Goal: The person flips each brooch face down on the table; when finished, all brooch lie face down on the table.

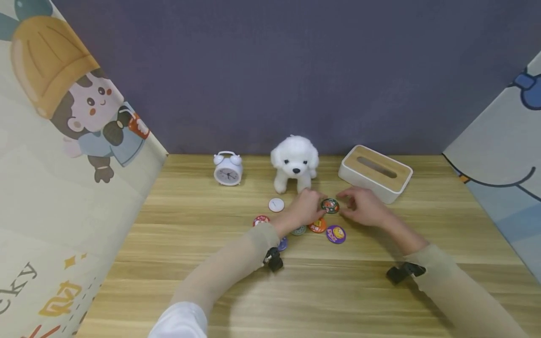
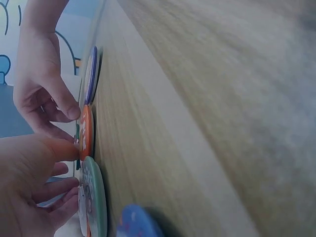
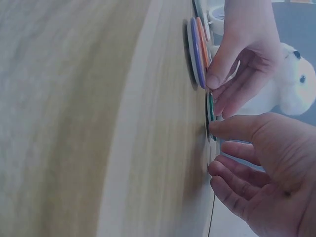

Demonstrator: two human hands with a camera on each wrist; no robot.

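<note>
A round badge with a dark green design (image 1: 330,205) lies flat on the wooden table between the two hands. The left hand (image 1: 305,207) is at its left edge, thumb and fingertips close against it. From the other side the right hand (image 1: 364,206) reaches to the right edge, its thumb and forefinger spread apart. In the right wrist view the right thumb (image 3: 232,127) appears to touch the badge's rim. Nearest in front lie an orange badge (image 1: 317,226) and a purple badge (image 1: 336,234). A pale green badge (image 2: 94,197) lies under the left hand's side, partly hidden in the head view.
A white plush dog (image 1: 295,162) stands just behind the left hand. Beyond the right hand is a white tissue box (image 1: 375,172) with a wooden lid. A white alarm clock (image 1: 228,170) stands at the back left. A white badge (image 1: 276,204), red badge (image 1: 261,219) and blue badge (image 1: 282,243) lie leftward.
</note>
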